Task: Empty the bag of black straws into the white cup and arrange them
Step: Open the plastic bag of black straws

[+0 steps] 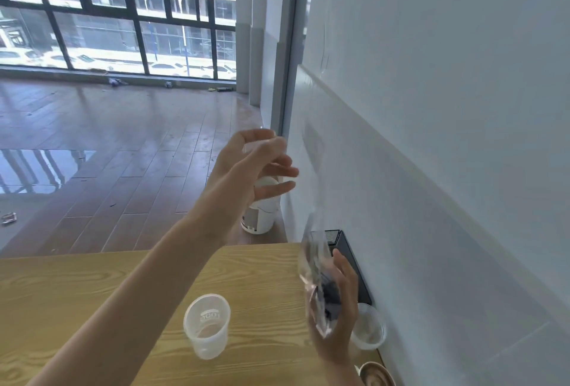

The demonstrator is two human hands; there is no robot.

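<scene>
A translucent white cup stands upright on the wooden table, and I see nothing inside it. My right hand grips a clear plastic bag to the right of the cup. The bag points upward, with the black straws bunched at its lower end inside my fingers. My left hand is raised high above the table's far edge, blurred, fingers loosely spread. It holds nothing that I can make out and is apart from the bag.
A black box lies against the white wall behind my right hand. A second clear cup and a brown-rimmed cup stand by the wall. A white bucket sits on the floor beyond the table.
</scene>
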